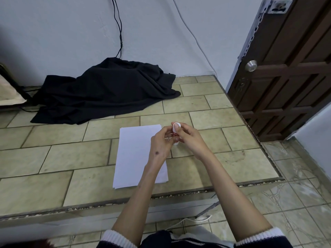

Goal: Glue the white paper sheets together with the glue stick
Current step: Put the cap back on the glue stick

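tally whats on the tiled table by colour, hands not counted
White: 2, the stack of white paper sheets counted as one, and the white cap end of the small glue stick held in both hands' fingers above the table
Black: 1, the crumpled black cloth
Total: 3

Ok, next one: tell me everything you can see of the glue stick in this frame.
The glue stick is a small white tube with red marking around its middle, apparently plastic. It is held in the air, roughly upright, above the tiled surface just right of the white paper sheets. The right hand pinches its rounded white top; the left hand grips the lower part, mostly hiding it. Whether the cap is loosened cannot be told.
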